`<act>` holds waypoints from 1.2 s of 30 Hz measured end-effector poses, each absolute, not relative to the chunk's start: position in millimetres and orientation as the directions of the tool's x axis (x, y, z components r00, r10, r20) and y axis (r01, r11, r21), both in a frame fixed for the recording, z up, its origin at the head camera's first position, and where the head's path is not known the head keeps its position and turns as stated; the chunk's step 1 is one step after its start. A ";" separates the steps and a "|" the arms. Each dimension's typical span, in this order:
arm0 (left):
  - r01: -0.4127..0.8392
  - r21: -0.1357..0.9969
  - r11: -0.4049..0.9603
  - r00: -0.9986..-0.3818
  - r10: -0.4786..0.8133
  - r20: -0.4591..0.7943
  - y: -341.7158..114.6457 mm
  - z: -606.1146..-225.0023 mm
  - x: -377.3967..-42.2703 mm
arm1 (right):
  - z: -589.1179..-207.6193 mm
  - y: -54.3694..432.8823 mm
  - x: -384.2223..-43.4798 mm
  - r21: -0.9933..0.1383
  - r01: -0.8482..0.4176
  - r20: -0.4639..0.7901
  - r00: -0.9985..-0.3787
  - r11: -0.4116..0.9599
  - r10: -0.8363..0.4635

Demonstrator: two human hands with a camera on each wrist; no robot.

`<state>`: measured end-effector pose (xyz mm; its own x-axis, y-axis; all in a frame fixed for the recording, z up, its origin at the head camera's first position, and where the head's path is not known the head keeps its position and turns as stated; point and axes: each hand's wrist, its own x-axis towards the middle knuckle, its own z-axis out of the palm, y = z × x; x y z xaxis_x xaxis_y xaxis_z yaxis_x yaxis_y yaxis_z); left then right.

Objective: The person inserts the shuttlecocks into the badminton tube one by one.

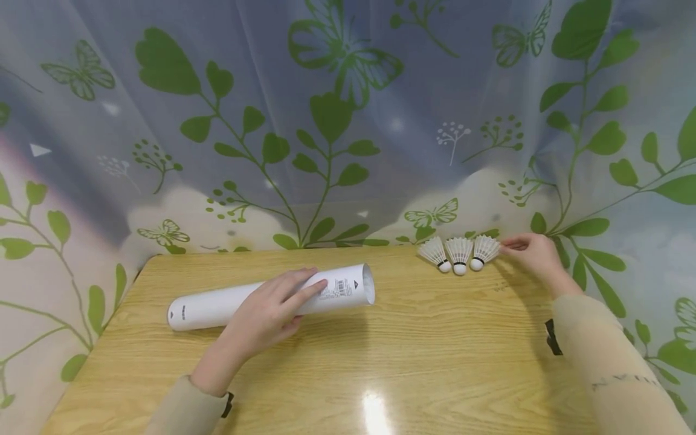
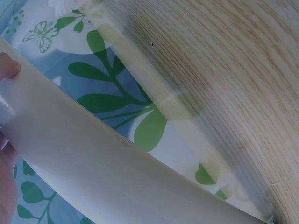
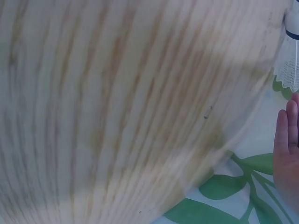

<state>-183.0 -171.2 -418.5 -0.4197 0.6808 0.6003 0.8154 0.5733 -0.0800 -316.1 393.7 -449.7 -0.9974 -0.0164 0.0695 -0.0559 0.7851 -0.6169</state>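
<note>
My left hand (image 1: pixel 272 308) lies over a white cardboard shuttlecock tube (image 1: pixel 217 306) and grips it around the middle. The tube lies slanted, its open end facing right, with a barcode printed near that end. In the left wrist view the tube (image 2: pixel 103 154) crosses the lower left, with part of the hand (image 2: pixel 7 182) at the edge. Three white feather shuttlecocks (image 1: pixel 460 254) lie side by side at the table's back edge, corks toward me. My right hand (image 1: pixel 535 257) reaches to the rightmost shuttlecock (image 1: pixel 485 251), straight fingers (image 3: pixel 293 123) right at its feather rim.
The wooden table (image 1: pixel 424 356) ends at the back against a curtain (image 1: pixel 261 151) printed with green leaves and butterflies. The curtain also hangs along both sides. Bare wood lies between the tube and the shuttlecocks.
</note>
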 end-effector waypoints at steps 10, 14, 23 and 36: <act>0.812 -0.082 0.577 -0.426 0.684 0.593 -171.4 -418.1 -183.2 | -451.5 392.1 -315.9 -0.595 -0.081 0.071 -0.996 0.800 -0.048; 0.811 -0.081 0.579 -0.429 0.684 0.590 -171.5 -418.0 -183.2 | -451.5 394.0 -315.7 -0.580 -0.086 0.064 -0.996 0.810 -0.060; 0.807 -0.082 0.584 -0.432 0.680 0.592 -171.2 -418.0 -181.5 | -452.3 398.0 -308.4 -0.540 -0.130 0.087 -0.991 0.832 -0.098; 0.807 -0.088 0.584 -0.430 0.683 0.590 -172.4 -415.0 -180.4 | -419.4 394.8 -290.3 -0.501 -0.143 0.062 -0.990 0.853 -0.130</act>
